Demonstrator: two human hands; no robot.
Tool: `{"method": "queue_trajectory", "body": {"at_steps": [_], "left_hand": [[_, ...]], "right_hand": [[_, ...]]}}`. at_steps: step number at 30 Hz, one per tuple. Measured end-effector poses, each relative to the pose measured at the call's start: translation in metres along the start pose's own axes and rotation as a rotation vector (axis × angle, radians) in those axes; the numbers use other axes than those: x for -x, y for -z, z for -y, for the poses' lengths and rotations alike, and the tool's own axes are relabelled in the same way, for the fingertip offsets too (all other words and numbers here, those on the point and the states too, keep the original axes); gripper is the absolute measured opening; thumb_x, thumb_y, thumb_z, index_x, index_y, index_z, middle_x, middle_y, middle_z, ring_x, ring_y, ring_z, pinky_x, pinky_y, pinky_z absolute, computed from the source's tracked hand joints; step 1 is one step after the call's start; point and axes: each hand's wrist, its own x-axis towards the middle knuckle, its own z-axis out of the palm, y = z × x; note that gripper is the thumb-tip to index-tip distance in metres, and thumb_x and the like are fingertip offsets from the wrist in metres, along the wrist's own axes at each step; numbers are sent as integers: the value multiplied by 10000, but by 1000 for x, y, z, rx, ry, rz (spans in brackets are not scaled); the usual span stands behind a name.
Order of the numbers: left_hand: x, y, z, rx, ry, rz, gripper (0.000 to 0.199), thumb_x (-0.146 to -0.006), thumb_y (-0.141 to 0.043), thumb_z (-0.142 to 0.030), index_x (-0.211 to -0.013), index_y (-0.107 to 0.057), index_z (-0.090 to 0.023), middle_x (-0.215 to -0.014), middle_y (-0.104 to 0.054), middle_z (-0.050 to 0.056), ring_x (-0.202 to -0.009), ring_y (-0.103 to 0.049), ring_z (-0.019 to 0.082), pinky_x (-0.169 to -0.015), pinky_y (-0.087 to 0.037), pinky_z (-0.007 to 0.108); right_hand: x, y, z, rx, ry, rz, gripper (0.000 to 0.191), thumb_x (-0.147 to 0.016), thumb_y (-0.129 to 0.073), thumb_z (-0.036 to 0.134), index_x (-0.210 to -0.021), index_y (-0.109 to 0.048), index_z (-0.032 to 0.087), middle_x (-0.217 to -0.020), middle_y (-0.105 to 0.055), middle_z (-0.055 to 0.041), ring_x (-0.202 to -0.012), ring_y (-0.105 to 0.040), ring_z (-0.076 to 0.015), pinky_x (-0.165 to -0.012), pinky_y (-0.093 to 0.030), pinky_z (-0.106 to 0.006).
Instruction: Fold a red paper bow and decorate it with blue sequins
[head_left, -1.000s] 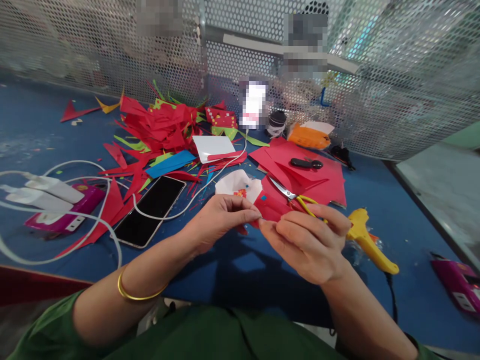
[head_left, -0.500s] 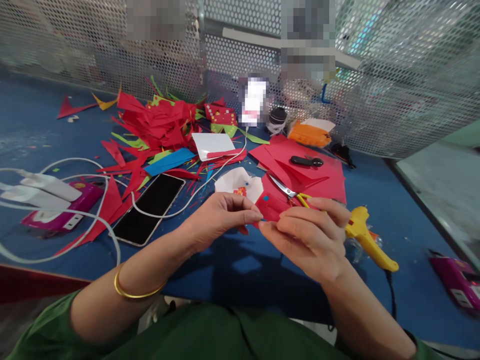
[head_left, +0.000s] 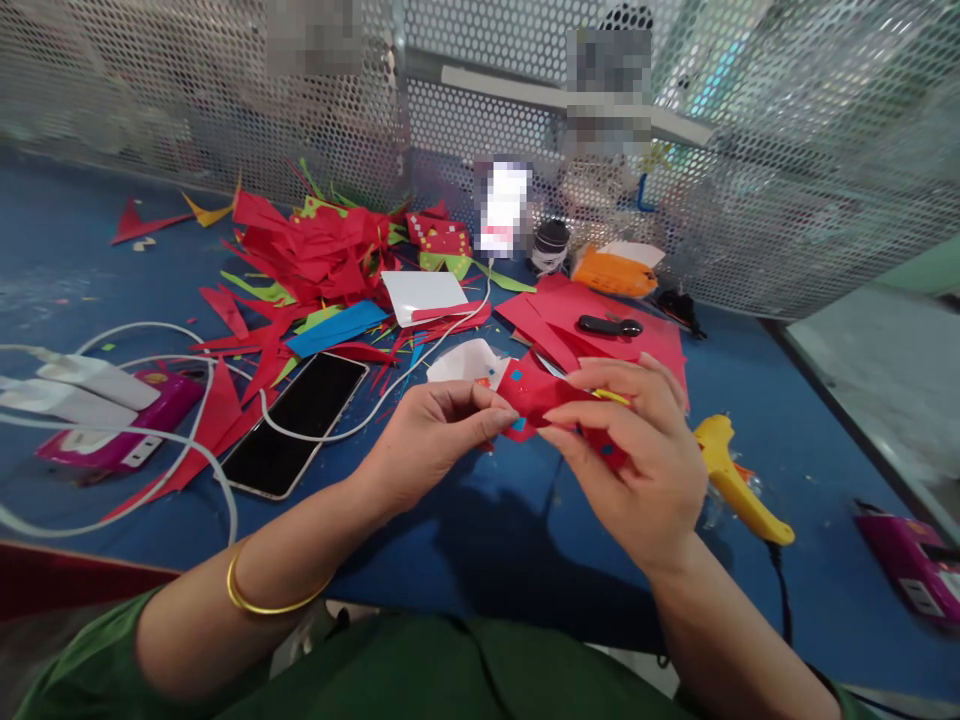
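Observation:
A red paper piece with small blue squares on it is held up between my two hands. My left hand pinches its left edge between thumb and finger, close to one blue square. With thumb and fingers closed on the right part, my right hand hides some of the paper. Behind my left fingers lies a white sheet with small red and orange bits on it. The scissors' yellow handle shows partly behind my right hand.
Red and green scraps are heaped at the back left, near a black phone and white cables. Red sheets lie beyond my right hand. A yellow glue gun is to the right. A lit phone leans on the mesh wall.
The red piece has been raised and turned, so more of its face and blue squares shows. My right hand has shifted slightly right and up, covering more of the scissors.

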Motion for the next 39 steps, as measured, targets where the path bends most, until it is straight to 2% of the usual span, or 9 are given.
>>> {"method": "queue_trajectory", "body": {"at_steps": [4,7,14,22,25,32,39], "left_hand": [[3,-3,-2,-83,-70,-35,136,-779,-752,-275,-715,-723,-159,-657,-653,-18,-601,-542,85,-582,-434,192],[5,-4,-1,-148,-116,-56,131,-788,-740,-271,-734,-726,-152,-670,-660,-8,-613,-539,92,-580,-418,200],[5,-3,1,-290,-174,-45,159,-810,-708,-287,-754,-724,-140,-703,-663,13,-622,-521,104,-574,-403,225],[5,-2,1,-248,-120,-9,160,-831,-695,-287,-769,-742,-148,-700,-681,9,-648,-576,110,-613,-442,221],[6,-3,-1,-262,-114,-13,140,-804,-710,-273,-777,-746,-141,-708,-697,16,-643,-587,115,-604,-447,223],[7,-4,-4,-423,-181,14,97,-786,-676,-205,-762,-742,-138,-735,-733,26,-657,-627,123,-629,-496,225],[6,-5,-2,-541,-291,13,73,-784,-675,-166,-770,-744,-147,-750,-752,17,-669,-665,122,-642,-526,212]], "right_hand": [[3,-3,3,-124,-159,84,46,-861,-720,307,-852,-708,264,-1193,-692,-59,-1244,-578,-292,-1076,-414,-577],[5,-7,3,-160,-220,89,63,-862,-719,317,-844,-710,257,-1241,-685,-63,-1306,-536,-297,-1091,-399,-598],[5,-9,5,-217,-250,122,62,-866,-702,266,-806,-705,248,-1224,-696,-63,-1316,-532,-288,-1107,-385,-602],[2,-4,6,-276,-333,170,94,-872,-669,254,-780,-676,239,-1265,-677,-59,-1352,-504,-301,-1108,-395,-576],[2,-3,5,-233,-287,174,94,-887,-650,260,-797,-665,238,-1264,-671,-63,-1369,-484,-306,-1116,-383,-582],[0,1,-1,-36,-2,237,113,-908,-593,170,-817,-610,233,-1257,-655,-67,-1386,-460,-278,-1176,-306,-567],[-1,3,1,93,77,271,139,-918,-570,166,-802,-618,224,-1224,-672,-64,-1398,-446,-275,-1200,-281,-541]]}}
